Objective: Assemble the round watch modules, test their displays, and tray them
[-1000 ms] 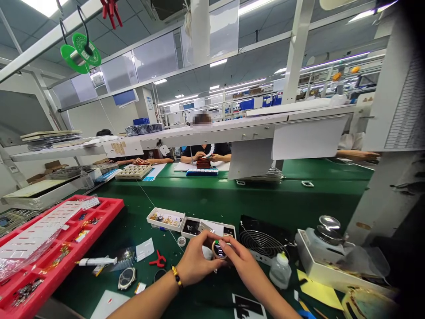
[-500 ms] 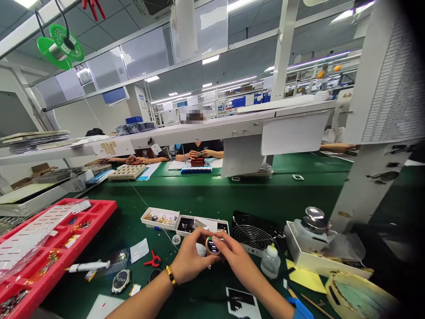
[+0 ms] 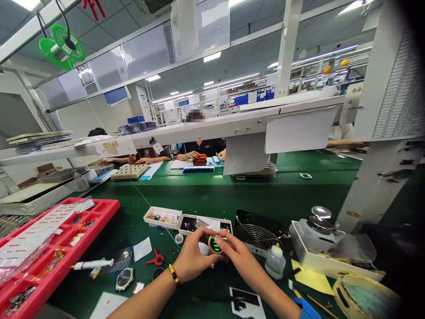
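Both my hands hold a small round smartwatch (image 3: 215, 248) above the near part of the green bench. Its dark face is lit with green marks. My left hand (image 3: 191, 257) grips the left and upper edge, fingers curled round it. My right hand (image 3: 236, 251) closes on the other side, its thumb lying on the face near the top. A small whitish piece shows just left of the watch, partly hidden by my left hand. Behind my hands stands a white parts box (image 3: 186, 225) with dark pieces in it.
At left lies a red compartment tray (image 3: 111, 208) of small parts. Nearby are a syringe (image 3: 93, 264), a red clamp (image 3: 155, 257) and a round watch part (image 3: 125, 279). A fan (image 3: 259, 235), clear bottle (image 3: 275, 262) and white box (image 3: 332, 261) stand at right. Co-workers sit across the bench.
The watch face has switched from small white text to larger green marks. My hands keep their hold. Across the bench, a co-worker's hands have moved apart. The view has shifted slightly.
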Demonstrator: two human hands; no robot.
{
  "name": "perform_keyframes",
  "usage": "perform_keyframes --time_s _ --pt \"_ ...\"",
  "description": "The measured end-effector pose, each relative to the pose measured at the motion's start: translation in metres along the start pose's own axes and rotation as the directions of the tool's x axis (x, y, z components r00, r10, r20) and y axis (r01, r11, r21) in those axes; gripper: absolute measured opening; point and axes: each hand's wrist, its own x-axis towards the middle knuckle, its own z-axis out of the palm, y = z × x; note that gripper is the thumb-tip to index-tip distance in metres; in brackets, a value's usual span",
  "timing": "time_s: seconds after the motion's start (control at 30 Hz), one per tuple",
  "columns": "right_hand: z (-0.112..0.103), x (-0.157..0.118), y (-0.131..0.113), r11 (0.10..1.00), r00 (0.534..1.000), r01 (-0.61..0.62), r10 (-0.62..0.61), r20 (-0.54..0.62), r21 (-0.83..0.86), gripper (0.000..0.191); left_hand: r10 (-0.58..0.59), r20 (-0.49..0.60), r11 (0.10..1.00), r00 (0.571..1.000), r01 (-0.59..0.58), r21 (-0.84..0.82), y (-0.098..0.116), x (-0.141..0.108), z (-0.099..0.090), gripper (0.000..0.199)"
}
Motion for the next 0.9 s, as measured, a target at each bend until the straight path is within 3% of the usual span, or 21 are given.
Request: perform_keyframes --time_s 0.2,0.43,0.7,0.9 --pt "0.000 -0.002 -0.002 1.000 1.000 0.012 -0.013 -0.020 -0.029 0.051 -0.002 -0.004 1.000 1.000 0.002 -0.013 0.004 -0.001 0.000 0.044" --pt "0.001 -0.006 -0.013 0.994 1.000 -0.019 0.019 0.000 0.108 0.050 -0.020 -0.021 1.000 1.000 0.020 -0.014 0.004 0.000 -0.002 0.044" --pt "0.002 -0.005 -0.012 0.993 0.996 0.005 -0.015 0.088 0.117 0.056 -0.024 -0.038 0.997 0.999 0.021 -0.070 0.003 0.003 -0.004 0.042" --pt "-0.001 -0.005 -0.015 0.994 0.999 -0.004 -0.001 0.050 0.109 0.056 -0.032 -0.043 0.998 0.999 0.030 -0.060 0.006 0.003 -0.005 0.049"
